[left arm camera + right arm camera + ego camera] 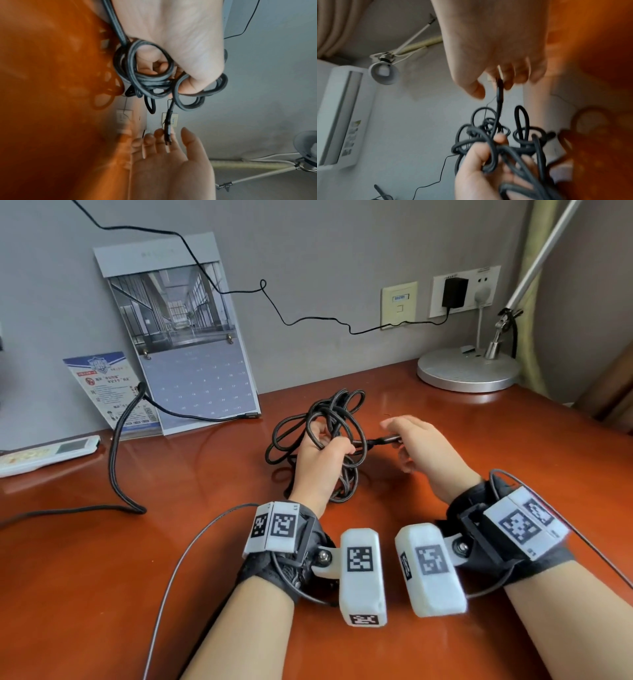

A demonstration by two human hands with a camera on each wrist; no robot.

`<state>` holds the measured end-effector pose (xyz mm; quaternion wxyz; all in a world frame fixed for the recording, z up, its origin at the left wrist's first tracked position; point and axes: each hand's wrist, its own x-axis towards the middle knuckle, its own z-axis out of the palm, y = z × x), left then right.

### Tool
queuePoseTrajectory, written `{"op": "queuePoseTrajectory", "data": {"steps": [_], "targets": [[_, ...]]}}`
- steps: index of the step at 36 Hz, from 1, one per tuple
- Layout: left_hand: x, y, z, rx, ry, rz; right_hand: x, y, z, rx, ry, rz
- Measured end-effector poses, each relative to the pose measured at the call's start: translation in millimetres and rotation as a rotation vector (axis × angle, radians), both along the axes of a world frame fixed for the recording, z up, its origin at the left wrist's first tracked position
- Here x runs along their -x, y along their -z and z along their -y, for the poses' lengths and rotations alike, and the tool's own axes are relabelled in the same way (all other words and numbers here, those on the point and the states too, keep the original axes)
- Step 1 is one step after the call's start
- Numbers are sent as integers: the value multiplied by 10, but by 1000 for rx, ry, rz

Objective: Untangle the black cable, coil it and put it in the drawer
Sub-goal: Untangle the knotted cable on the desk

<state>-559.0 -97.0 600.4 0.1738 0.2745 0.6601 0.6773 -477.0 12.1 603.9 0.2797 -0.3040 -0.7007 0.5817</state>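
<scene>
Untangling step. Black cable (329, 436) bunched above desk (137, 542), loops clutched in left hand (317, 455), grip closed round them. Plug end (383, 440) pinched in right hand (423, 448). Next: draw plug end out through loops, slowly, avoiding tighter knot. Drawer not visible.

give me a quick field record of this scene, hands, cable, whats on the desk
left hand: left hand grips the tangled bundle, fingers curled through its loops
right hand: right hand pinches the plug end at its fingertips
cable: black cable still a knot of loops, lifted partly off the desk, not coiled
surface: reddish wooden desk
desk items: calendar leaning on the wall, leaflet, white remote, lamp base
wall: black adapter plugged into the socket
drawer: not in view
</scene>
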Motion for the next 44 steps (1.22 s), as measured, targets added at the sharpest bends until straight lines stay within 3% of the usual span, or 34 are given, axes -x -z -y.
{"op": "queuePoseTrajectory", "data": {"steps": [6,12,27,31,39,44], "targets": [[92,-14,51,-70,-13,145,-169,-30,-85,-285,-208,-79],[93,-16,53,-55,13,165,-141,-6,-184,-408,-50,-140],[101,32,23,42,88,71,71,110,-21,-180,-3,-188],[111,64,-4,40,90,27,56,102,32,-197,16,-182],[98,114,-60,98,89,-54,109,96,184,-241,-35,-171],[96,123,-84,134,81,-23,91,69,212,-105,-141,-256]]}}
